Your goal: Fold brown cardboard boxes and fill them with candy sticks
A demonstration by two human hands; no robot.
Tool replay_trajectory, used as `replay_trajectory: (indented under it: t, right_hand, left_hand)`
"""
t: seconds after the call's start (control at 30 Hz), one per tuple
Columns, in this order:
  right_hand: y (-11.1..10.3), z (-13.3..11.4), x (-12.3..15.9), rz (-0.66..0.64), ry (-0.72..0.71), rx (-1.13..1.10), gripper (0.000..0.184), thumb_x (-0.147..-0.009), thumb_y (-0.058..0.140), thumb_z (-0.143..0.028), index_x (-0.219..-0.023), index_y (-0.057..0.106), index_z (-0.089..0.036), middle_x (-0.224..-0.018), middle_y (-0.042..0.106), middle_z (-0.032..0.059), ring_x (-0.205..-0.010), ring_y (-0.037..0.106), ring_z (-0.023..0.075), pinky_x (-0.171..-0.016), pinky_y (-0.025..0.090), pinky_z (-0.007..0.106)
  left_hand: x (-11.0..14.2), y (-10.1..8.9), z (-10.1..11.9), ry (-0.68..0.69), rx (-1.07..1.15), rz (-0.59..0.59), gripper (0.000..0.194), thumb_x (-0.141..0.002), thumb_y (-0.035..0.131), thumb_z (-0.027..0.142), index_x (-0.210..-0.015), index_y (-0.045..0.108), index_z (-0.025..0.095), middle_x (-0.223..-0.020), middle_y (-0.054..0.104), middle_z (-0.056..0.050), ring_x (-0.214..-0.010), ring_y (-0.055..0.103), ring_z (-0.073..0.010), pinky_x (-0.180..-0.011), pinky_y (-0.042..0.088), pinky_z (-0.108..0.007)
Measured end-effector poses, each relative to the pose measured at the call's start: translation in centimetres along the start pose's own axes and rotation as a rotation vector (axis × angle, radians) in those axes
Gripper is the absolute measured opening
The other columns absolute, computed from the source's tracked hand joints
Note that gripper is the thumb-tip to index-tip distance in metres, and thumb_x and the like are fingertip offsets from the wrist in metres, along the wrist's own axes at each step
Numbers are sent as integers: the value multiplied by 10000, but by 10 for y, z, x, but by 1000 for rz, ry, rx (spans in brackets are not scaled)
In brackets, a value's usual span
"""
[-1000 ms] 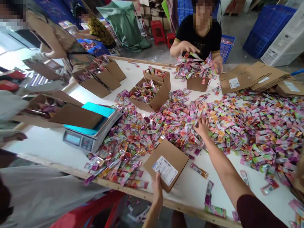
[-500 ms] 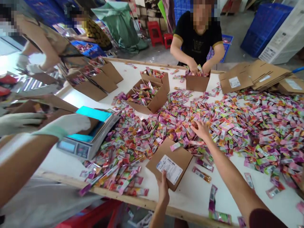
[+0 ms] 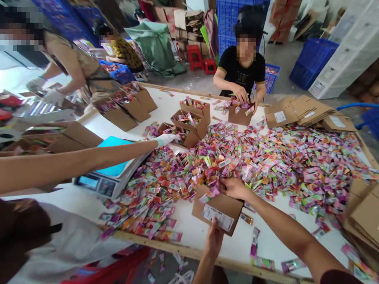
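A small cardboard box (image 3: 219,207) with a white label lies tipped toward a big heap of colourful sachets (image 3: 266,161) on the white table (image 3: 183,230). My left hand (image 3: 213,239) grips the box's near edge. My right hand (image 3: 235,187) is curled over a bunch of sachets at the box's open mouth, fingers closed round them.
A person's gloved hand (image 3: 166,139) reaches from the left over a scale (image 3: 109,179) toward filled boxes (image 3: 191,122). A person in black (image 3: 241,71) works at a box at the far side. Flat cartons (image 3: 308,112) are stacked at back right, more cartons (image 3: 365,215) at right.
My right hand has pulled a bunch of sachets from the heap back to the box's mouth. The gloved arm on the left has stretched out across the scale toward the boxes.
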State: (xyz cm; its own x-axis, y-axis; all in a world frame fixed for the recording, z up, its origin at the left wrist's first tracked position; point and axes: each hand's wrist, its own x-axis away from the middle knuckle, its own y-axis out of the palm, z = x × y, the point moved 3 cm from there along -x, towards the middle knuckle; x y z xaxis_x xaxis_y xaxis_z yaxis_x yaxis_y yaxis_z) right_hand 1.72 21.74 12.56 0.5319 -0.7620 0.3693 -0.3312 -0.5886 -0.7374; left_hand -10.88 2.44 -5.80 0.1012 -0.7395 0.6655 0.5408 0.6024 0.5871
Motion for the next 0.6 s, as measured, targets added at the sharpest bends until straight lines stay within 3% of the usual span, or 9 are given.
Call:
replay_trajectory:
  t: [0.1, 0.17, 0.27, 0.33, 0.37, 0.43, 0.5, 0.6]
  right_hand:
    - [-28, -35, 55, 149, -127, 300, 415, -1000, 570, -466, -1339, 665, -246, -1224, 743, 124, -1173, 658, 311, -986, 503, 400]
    - [-25, -45, 76, 186, -161, 378, 381, -1000, 581, -438, -1307, 693, -243, -1207, 742, 133, -1192, 639, 332, -1005, 499, 436]
    - [4, -37, 81, 58, -191, 394, 285, -976, 600, -255, -1212, 756, -222, -1206, 746, 134, -1176, 651, 317, -1008, 509, 432]
    - [25, -23, 79, -45, -223, 375, 314, -931, 597, -118, -1164, 783, -219, -1294, 725, 119, -1220, 641, 292, -1035, 504, 405]
    - [31, -15, 80, -58, -256, 344, 351, -916, 589, -77, -1163, 787, -228, -1347, 706, 101, -1252, 630, 275, -1058, 494, 389]
    - [34, 1, 90, 18, -341, 224, 416, -920, 557, -52, -1201, 782, -262, -1388, 689, 62, -1281, 618, 236, -1094, 475, 367]
    - [28, 20, 109, 240, -343, 64, 431, -969, 504, -92, -1260, 760, -280, -1369, 696, 54, -1266, 625, 213, -1110, 468, 376]
    - [32, 47, 134, 634, -74, -69, 417, -1031, 460, -215, -1376, 694, -222, -1402, 665, 125, -1324, 586, 270, -1150, 435, 483]
  left_hand:
    - [12, 21, -10, -46, -74, -158, 383, -765, 878, 300, -1101, 696, 269, -1180, 762, -49, -1183, 710, -255, -1147, 506, -489]
    - [20, 26, -3, -6, -277, -116, 562, -751, 879, 344, -1259, 642, 305, -1328, 703, -72, -1347, 616, -300, -1220, 405, -555]
    - [38, 26, 37, 325, -724, 106, 904, -749, 860, 454, -1531, 435, 294, -1644, 432, -135, -1588, 296, -364, -1300, 230, -566]
    - [52, 37, 71, 645, -1015, 140, 1032, -793, 809, 512, -1636, 276, 248, -1744, 236, -150, -1636, 132, -357, -1323, 159, -538]
    - [57, 47, 84, 771, -1151, 84, 997, -841, 757, 525, -1652, 256, 233, -1753, 217, -146, -1638, 128, -342, -1325, 163, -524]
    - [60, 76, 98, 886, -1425, -156, 751, -950, 616, 502, -1612, 387, 227, -1706, 355, -131, -1603, 279, -303, -1310, 240, -488]
    - [53, 107, 96, 829, -1695, -407, 511, -996, 531, 450, -1447, 616, 225, -1553, 577, -135, -1494, 476, -298, -1276, 313, -481]
    - [32, 141, 80, 567, -2010, -556, 431, -1011, 478, 467, -1180, 776, 205, -1277, 761, -159, -1300, 647, -347, -1180, 413, -514]
